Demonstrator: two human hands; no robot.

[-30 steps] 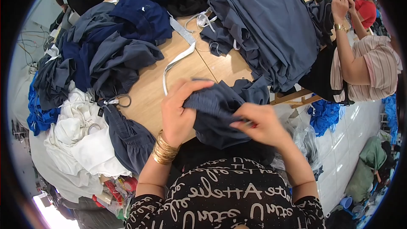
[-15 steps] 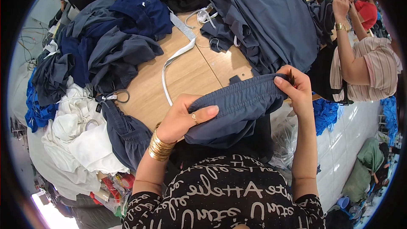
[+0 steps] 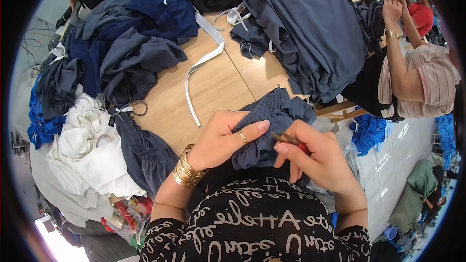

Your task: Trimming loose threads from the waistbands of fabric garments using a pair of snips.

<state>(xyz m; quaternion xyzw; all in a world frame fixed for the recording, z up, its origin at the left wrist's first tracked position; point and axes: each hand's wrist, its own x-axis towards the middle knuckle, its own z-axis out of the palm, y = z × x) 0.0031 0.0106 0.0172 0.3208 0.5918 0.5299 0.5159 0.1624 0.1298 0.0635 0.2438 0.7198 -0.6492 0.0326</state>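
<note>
My left hand [image 3: 224,140] is closed on a dark grey-blue garment [image 3: 274,109] with a gathered elastic waistband, thumb on top. The garment is bunched up at the near edge of the table, above my lap. In my right hand [image 3: 315,155] is a small pair of thread snips [image 3: 291,140] with dark pointed blades and a bit of red at the handle. Their tips point at the cloth close to my left thumb. Whether the blades touch the fabric, I cannot tell.
A large pile of grey-blue garments [image 3: 306,29] covers the far right of the wooden table [image 3: 213,92]. Dark garments [image 3: 131,48] and white cloth [image 3: 92,150] lie left. A white strip [image 3: 191,82] crosses the middle. At right, a co-worker's arm [image 3: 400,68] is raised.
My right hand has let go of the waistband's right end and moved down and left, bringing the snips to the cloth. The stretched waistband is now slack and bunched.
</note>
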